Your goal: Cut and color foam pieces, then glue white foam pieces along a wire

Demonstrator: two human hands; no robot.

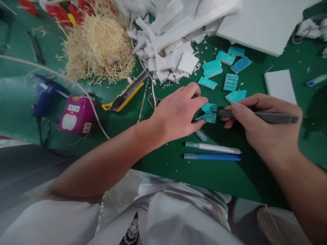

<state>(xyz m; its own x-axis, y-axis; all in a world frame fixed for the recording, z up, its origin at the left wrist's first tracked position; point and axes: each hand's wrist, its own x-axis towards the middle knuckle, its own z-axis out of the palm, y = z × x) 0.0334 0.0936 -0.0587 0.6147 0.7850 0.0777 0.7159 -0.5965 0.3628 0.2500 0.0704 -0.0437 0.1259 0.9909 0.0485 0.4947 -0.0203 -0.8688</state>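
My left hand reaches in from the left, its fingertips holding a small turquoise foam piece against the table. The piece has a V-shaped notch on its left and is marked with dark dots. Held between the thumb and fingers of my right hand is a slim dark grey pen, its tip at the piece's right side. Just above lie several more turquoise foam pieces, among them a striped one and a pointed one. A white pen and a blue pen lie below my hands.
A yellow box cutter, a magenta power adapter and a blue glue gun lie to the left. Behind are straw-like shavings, white foam scraps and a foam board. A white cable crosses the left side.
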